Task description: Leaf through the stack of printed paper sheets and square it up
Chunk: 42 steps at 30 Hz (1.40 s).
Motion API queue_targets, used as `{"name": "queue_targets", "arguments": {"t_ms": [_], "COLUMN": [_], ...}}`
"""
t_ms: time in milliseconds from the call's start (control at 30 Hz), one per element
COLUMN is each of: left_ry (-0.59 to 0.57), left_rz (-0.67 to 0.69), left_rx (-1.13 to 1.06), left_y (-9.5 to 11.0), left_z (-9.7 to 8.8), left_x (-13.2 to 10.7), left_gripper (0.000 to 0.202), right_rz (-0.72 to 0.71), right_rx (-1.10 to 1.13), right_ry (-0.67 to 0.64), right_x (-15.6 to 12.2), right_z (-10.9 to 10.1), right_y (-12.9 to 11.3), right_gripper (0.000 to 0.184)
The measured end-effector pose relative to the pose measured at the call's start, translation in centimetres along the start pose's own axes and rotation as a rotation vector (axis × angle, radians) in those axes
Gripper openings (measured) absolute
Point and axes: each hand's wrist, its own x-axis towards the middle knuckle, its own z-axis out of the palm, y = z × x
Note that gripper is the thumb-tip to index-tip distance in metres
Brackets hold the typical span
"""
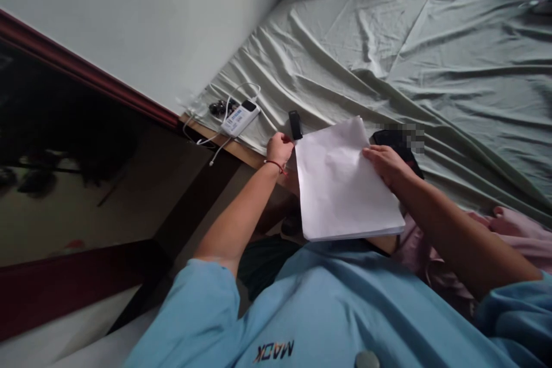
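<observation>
Blue shirt (340, 299) below, left grip (279, 148) curled, right grip (387, 164) holding papers (345, 190).

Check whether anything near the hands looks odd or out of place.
A loose white cable end dangles past the wooden edge by the labelled white device, looking untidy. The pale sheet is rumpled. The white paper shows no obvious tear.

Looks forward and steeply down from the head, close to the blue shirt (336, 310) at six o'clock, past the right hand (387, 165) at three, toward pale cloth (431, 69) at two.
</observation>
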Motion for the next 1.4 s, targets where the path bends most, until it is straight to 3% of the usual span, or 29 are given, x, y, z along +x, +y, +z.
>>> {"name": "queue_targets", "arguments": {"t_ms": [100, 167, 233, 500, 767, 867, 1000, 1100, 1267, 1400], "left_ry": [0.095, 0.102, 0.067, 0.026, -0.056, 0.018, 0.175, 0.042, -0.373, -0.409], "left_rz": [0.329, 0.536, 0.649, 0.741, 0.739, 0.664, 0.399, 0.234, -0.133, -0.189], "left_rx": [0.216, 0.246, 0.231, 0.23, 0.248, 0.145, -0.097, -0.396, -0.833, -0.966], "left_y": [-0.2, -0.2, -0.5, -2.4, -1.7, -2.1, -3.5, -4.1, -3.0, -1.9], "left_z": [-0.4, -0.7, -0.9, -0.6, -1.2, -1.3, -0.8, -0.4, -0.9, -1.6], "left_x": [-0.4, -0.8, -1.1, -0.8, -0.6, -1.8, -6.2, -10.3, -14.5, -15.0], "left_gripper": [0.037, 0.051, 0.053, 0.052, 0.056, 0.054, 0.035, 0.039, 0.045, 0.039], "right_rz": [0.0, -0.005, -0.018, -0.049, -0.07, -0.086, -0.148, -0.19, -0.219, -0.296], "right_rx": [0.026, 0.036, 0.036, -0.006, 0.004, 0.047, 0.116, 0.142, 0.132, 0.071], "right_ry": [-0.008, -0.014, -0.021, -0.056, -0.04, -0.051, -0.077, -0.09, -0.125, -0.126], "right_x": [0.4, 0.5, 0.6, 0.6, 0.7, -0.2, -2.1, -3.5, -4.4, -3.9], "right_z": [-0.4, -0.5, -0.4, -0.2, -0.2, -0.4, -1.2, -1.8, -2.0, -1.9], "right_y": [0.1, 0.2, 0.2, 0.2, 1.0, 1.5, 3.9, 6.0, 7.4, 6.4], "right_gripper": [0.009, 0.009, 0.01, 0.013, 0.009, 0.01, 0.024, 0.034, 0.042, 0.039]}}
